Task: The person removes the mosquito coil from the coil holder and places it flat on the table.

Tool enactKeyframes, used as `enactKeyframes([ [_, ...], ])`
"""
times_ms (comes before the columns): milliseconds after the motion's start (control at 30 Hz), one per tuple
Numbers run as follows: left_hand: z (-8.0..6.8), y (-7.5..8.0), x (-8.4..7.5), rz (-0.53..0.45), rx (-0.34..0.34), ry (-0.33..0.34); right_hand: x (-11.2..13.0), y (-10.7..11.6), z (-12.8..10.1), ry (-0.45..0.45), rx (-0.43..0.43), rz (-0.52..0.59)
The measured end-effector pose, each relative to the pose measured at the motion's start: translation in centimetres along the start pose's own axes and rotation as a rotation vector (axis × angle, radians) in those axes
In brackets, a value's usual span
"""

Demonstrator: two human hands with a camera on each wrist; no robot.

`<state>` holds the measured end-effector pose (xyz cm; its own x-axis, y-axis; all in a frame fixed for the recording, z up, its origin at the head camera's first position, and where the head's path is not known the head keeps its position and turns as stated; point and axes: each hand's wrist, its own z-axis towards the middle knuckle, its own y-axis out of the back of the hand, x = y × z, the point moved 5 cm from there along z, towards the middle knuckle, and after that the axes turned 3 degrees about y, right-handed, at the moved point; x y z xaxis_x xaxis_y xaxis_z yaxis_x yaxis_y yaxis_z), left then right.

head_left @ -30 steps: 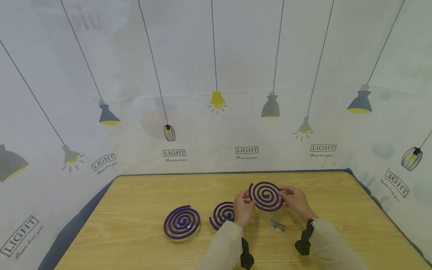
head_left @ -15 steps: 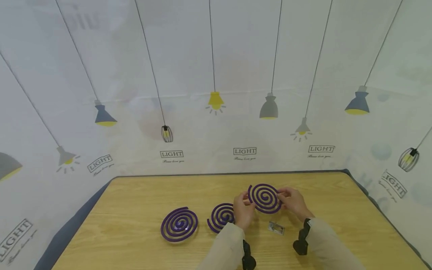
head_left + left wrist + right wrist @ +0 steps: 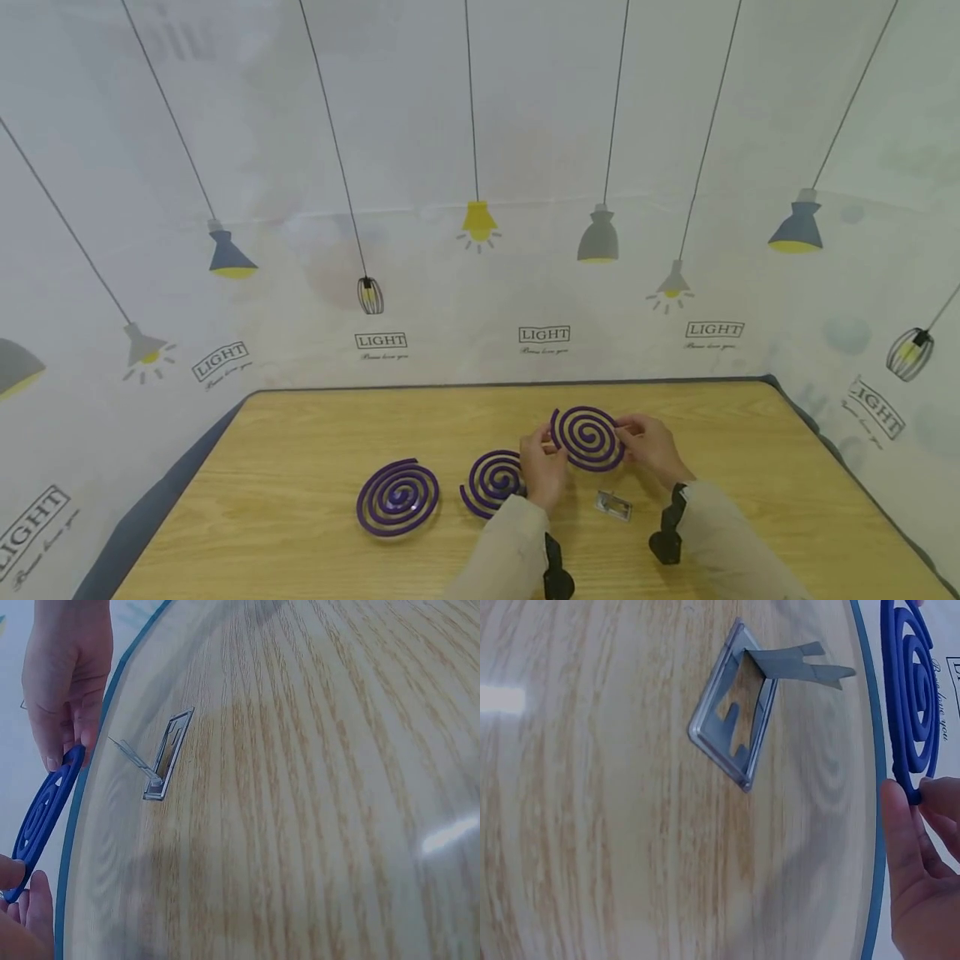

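Observation:
Both hands hold one purple mosquito coil (image 3: pixel 588 437) raised above the table and tilted. My left hand (image 3: pixel 545 475) pinches its left edge between thumb and fingers. At the opposite edge, my right hand (image 3: pixel 654 447) pinches the rim, seen closely in the right wrist view with the coil (image 3: pixel 898 705) nearly edge-on. A small metal coil stand (image 3: pixel 614 505) lies on the table below the hands; in the right wrist view its frame (image 3: pixel 707 712) is flat and a forked tongue stands bent up from it. A second coil (image 3: pixel 480 483) is partly hidden behind the left hand and sleeve.
A third purple coil (image 3: pixel 397 500) stands farther left, with something shiny under its middle. The wooden table (image 3: pixel 300 433) reaches back to a pale wall cloth (image 3: pixel 450 358) printed with lamps.
The head view has shifted slightly. Both hands keep their pinch on the coil, which stays at nearly the same place and tilt.

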<state>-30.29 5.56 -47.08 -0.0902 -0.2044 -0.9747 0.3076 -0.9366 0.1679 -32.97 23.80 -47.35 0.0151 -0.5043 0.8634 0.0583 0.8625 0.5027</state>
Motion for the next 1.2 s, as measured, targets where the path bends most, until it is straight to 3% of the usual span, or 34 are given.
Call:
enactKeyframes([
  [167, 0.0, 0.1, -0.1, 0.01, -0.011, -0.027, -0.4, -0.2, 0.1, -0.002, -0.004, -0.027],
  [267, 0.0, 0.0, 0.0, 0.002, 0.001, -0.003, -0.6, -0.2, 0.2, 0.01, -0.004, -0.038],
  [433, -0.2, -0.5, 0.3, -0.008, 0.061, 0.038, -1.1, 0.1, 0.1, 0.034, -0.043, -0.072],
  [767, -0.6, -1.0, 0.7, 0.012, 0.167, 0.045, -2.1, 0.8, 0.0, 0.048, -0.085, -0.104],
  [1200, -1.1, -1.6, 1.2, 0.054, 0.251, 0.094, -3.0, 0.7, 0.0, -0.011, -0.061, -0.089],
])
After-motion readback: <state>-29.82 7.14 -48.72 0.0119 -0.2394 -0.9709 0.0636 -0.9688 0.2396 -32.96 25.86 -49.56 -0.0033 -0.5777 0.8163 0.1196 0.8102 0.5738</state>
